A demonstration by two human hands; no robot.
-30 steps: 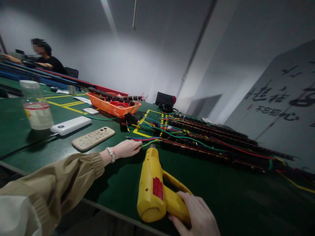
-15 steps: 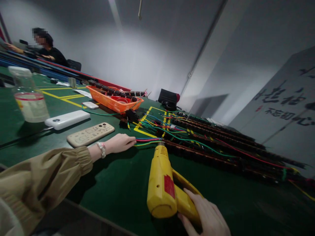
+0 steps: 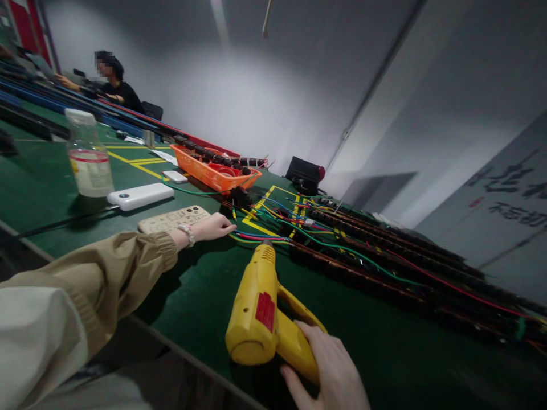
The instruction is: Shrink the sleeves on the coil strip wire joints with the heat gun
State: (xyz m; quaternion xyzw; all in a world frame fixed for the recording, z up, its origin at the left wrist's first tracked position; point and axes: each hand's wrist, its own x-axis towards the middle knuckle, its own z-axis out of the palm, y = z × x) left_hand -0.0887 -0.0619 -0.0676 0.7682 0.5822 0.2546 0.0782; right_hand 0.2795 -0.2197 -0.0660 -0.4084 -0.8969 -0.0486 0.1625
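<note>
My right hand (image 3: 331,364) is wrapped around the handle of a yellow heat gun (image 3: 252,307) with a red label. Its nozzle points away from me, just short of a few coloured wires (image 3: 265,237) in blue, red and green. These run from the end of a long dark bundle (image 3: 342,265) on the right. My left hand (image 3: 213,226), in a tan sleeve with a beaded bracelet, is closed at the free ends of the wires; the fingertips' exact hold is small in view. A patterned phone case (image 3: 171,219) lies partly behind the left wrist.
Behind the wires stands an orange basket (image 3: 209,173) with dark parts in it. A bottle (image 3: 89,156) and a white power bank (image 3: 141,196) are at left on the green table (image 3: 205,319). Several more bundles lie at right. A person (image 3: 119,85) sits far left.
The view has swung left, so things appear further right. The heat gun has moved left along the wires, its nozzle closer to my left hand. Both hands keep their closed posture.
</note>
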